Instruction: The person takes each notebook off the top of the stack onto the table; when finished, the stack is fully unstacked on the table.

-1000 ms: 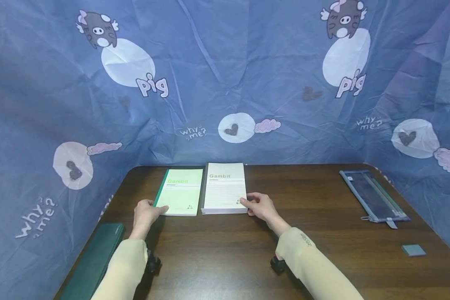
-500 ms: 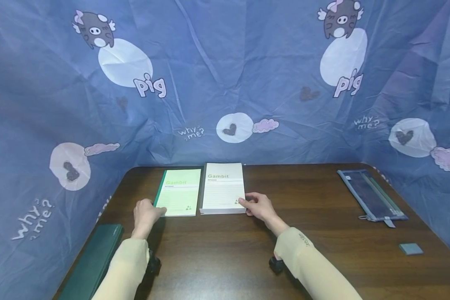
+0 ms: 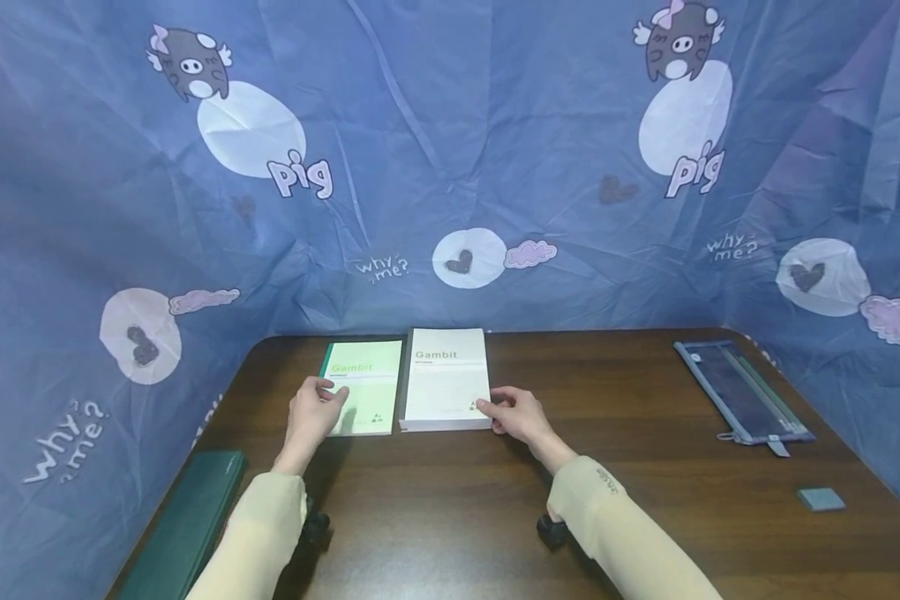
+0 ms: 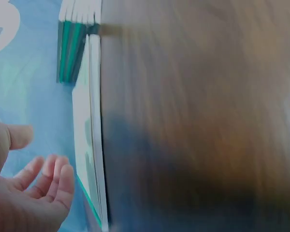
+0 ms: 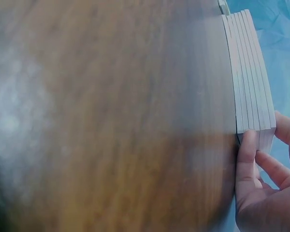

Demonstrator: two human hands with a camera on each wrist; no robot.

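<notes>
A pale green notebook (image 3: 367,392) marked "Gambit", with a green spine, lies flat at the back of the table. Above its left side hovers my left hand (image 3: 313,417), fingers loosely bent and holding nothing. In the left wrist view, a gap separates these fingers (image 4: 63,186) from the cover. Just right of the green notebook stands a thick, even stack of notebooks (image 3: 448,379), a white one on top. My right hand (image 3: 523,417) grips the stack's near right corner, thumb on the top cover and fingers against the side edges (image 5: 249,77).
A blue mesh zipper pouch (image 3: 742,392) lies at the right of the wooden table (image 3: 435,517). Nearer on that side is a small grey-blue block (image 3: 821,499). A dark green flat case (image 3: 183,521) lies along the left edge. A blue printed curtain (image 3: 450,125) hangs behind.
My left hand has let go of the green notebook's left edge, rising and moving right over the cover. My right hand keeps its place at the stack's corner.
</notes>
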